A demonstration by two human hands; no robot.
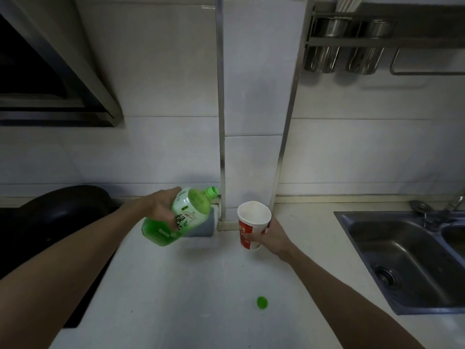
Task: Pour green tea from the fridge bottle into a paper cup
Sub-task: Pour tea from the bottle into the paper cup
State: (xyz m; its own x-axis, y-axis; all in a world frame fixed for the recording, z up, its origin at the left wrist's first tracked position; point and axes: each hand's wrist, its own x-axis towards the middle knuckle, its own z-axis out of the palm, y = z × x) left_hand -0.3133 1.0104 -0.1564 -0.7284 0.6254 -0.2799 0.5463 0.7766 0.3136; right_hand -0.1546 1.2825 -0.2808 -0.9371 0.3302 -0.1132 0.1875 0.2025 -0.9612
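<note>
My left hand grips a green tea bottle with a white and green label. The bottle is uncapped and tilted, its open neck pointing up and right toward the wall. My right hand holds a red and white paper cup slightly above the white counter, to the right of the bottle. The cup's mouth faces up and looks empty. Bottle neck and cup rim are apart. The bottle's green cap lies on the counter near me.
A steel sink with a tap sits at the right. A black wok rests on the stove at the left. A grey object stands behind the bottle by the tiled wall column. A utensil rack hangs at upper right.
</note>
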